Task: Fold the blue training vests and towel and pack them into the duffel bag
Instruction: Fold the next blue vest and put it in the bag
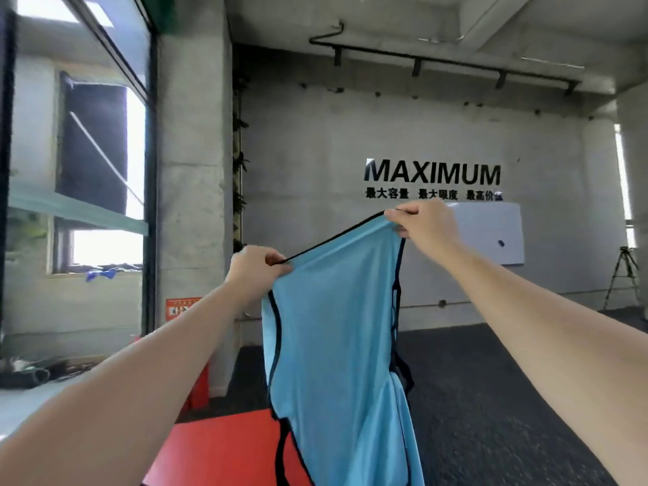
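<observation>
Blue vest (336, 331) is up in the air in front of the person, hanging full length from its top edge, black trim along the edges. It's held between both hands, nothing supporting it from below; its lower end runs out of the bottom of the head view.

Left hand (256, 271) pinches the top left corner, fingers curled over the black trim. Right hand (424, 224) pinches the top right corner, sits higher than the left, so the top edge slopes up to the right and is pulled fairly taut between them. Both arms are stretched forward.

Below and behind the vest: red mat (217, 450) on dark floor (491, 398). Concrete wall behind carries black "MAXIMUM" lettering (433, 173), whiteboard (491, 233) leaning under it, tripod (622, 275) at the right edge. Concrete pillar (193, 170) and windows on the left.
</observation>
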`<state>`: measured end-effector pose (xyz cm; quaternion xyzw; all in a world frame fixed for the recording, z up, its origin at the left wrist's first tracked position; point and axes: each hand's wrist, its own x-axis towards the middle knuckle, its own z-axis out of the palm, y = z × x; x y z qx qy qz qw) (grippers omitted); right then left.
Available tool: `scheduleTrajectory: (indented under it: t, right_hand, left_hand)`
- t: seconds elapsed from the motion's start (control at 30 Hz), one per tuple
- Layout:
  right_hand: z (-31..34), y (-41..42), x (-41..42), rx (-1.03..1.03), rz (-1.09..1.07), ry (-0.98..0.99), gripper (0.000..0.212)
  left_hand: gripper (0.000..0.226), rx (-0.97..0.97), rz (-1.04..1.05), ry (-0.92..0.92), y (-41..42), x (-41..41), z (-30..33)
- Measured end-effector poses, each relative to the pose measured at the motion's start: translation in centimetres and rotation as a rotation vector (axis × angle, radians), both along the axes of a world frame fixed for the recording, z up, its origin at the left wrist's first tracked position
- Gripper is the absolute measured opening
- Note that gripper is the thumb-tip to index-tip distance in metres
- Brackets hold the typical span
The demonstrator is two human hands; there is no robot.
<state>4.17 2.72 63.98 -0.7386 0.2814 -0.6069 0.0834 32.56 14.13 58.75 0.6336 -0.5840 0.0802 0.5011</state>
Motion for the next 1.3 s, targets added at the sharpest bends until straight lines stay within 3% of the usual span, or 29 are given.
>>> scheduleTrajectory:
  t: [0.13,0.27,0.43,0.57,0.7,0.9,1.07,1.13,1.3]
  right_hand:
    - [0.3,-0.7,1.5,0.004,-0.041,-0.026,0.034]
    - [-0.4,-1.1,3.0,0.038,-0.051,-0.020,0.023]
    - [-3.0,-2.6,5.4,0.086,-0.008,0.005,0.027]
    - [-6.6,-4.4,7.4,0.154,0.024,0.029,0.027]
    - [-12.2,-6.2,9.3,0.254,0.039,0.083,0.022]
    - [-25.4,-7.4,10.8,0.442,0.073,0.212,0.010]
    - [-38.5,-8.5,10.6,0.663,0.011,0.570,0.010]
    - [-43.0,-8.3,10.8,0.742,0.007,0.725,0.014]
    - [-49.3,-6.4,12.7,0.761,0.008,0.724,0.010]
  left_hand:
    - [0.007,-0.058,0.216,-0.060,2.6,5.7,1.4]
    - [0.007,-0.104,0.333,-0.073,3.8,9.2,2.6]
    - [0.003,-0.082,0.380,-0.074,3.7,11.1,2.2]
    - [0.005,-0.032,0.302,0.052,2.5,12.7,-1.1]
    - [0.008,0.034,0.231,0.206,0.7,14.5,-7.3]
    - [0.010,0.182,0.276,0.121,-0.9,15.1,-21.4]
    - [0.028,0.519,0.185,0.066,0.0,13.7,-35.0]
    - [0.022,0.641,0.158,0.018,0.6,12.6,-39.3]
    - [0.018,0.611,0.212,0.024,0.5,10.0,-45.4]
